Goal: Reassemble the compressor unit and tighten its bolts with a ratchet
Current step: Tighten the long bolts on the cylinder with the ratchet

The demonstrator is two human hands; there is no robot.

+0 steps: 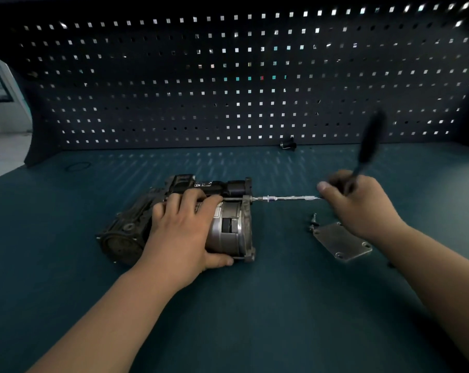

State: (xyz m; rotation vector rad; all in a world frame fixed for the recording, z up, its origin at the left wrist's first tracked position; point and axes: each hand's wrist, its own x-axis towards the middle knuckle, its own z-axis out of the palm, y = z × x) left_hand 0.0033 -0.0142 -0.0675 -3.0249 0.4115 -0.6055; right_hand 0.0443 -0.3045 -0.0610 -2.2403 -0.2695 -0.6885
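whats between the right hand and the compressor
In the head view, the ratchet's thin extension bar spans that gap, from the right hand to the compressor's right end flange.

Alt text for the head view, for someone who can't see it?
The left hand steadies the compressor unit on the bench while the right hand grips a ratchet, its long extension reaching the unit's end. A metal plate and loose screws lie nearby.

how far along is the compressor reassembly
Done: the silver motor cylinder sits joined to the dark cast compressor body. In hand: left hand grips the cylinder; right hand grips the black-handled ratchet, long extension on a flange bolt. Left: flat grey metal plate and small loose screws lie unfitted.
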